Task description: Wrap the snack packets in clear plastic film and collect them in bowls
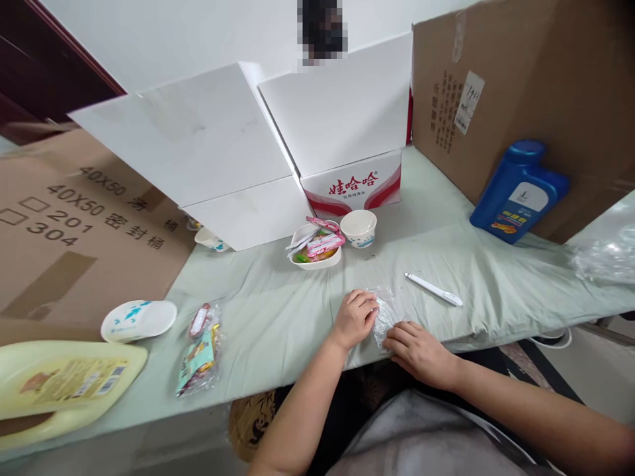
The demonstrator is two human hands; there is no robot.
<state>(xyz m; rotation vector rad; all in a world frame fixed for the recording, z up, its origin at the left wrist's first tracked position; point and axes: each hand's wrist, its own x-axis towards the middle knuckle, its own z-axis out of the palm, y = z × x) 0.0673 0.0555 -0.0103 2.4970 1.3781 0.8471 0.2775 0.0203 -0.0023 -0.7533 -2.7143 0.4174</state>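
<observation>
Both of my hands rest at the near edge of the table, on a small crumpled clear plastic wrapper [384, 311]. My left hand [354, 318] has its fingers curled and pressed on the wrapper's left side. My right hand [417, 347] lies low with fingers together, pinching the wrapper's lower right edge. A white pen-like tool [433, 289] lies on the pale green tablecloth [278, 311] just right of my hands. Behind them stand a white bowl filled with snack packets [317, 248] and an empty white bowl [358, 228].
An open white carton [278, 142] with red print stands at the back. A large brown box [520, 79] and a blue jug [518, 192] are on the right, crumpled plastic [608, 258] beyond. On the left lie a bagged snack pack [201, 350], a lid [139, 320], a yellow bottle [59, 383] and another bowl [211, 239].
</observation>
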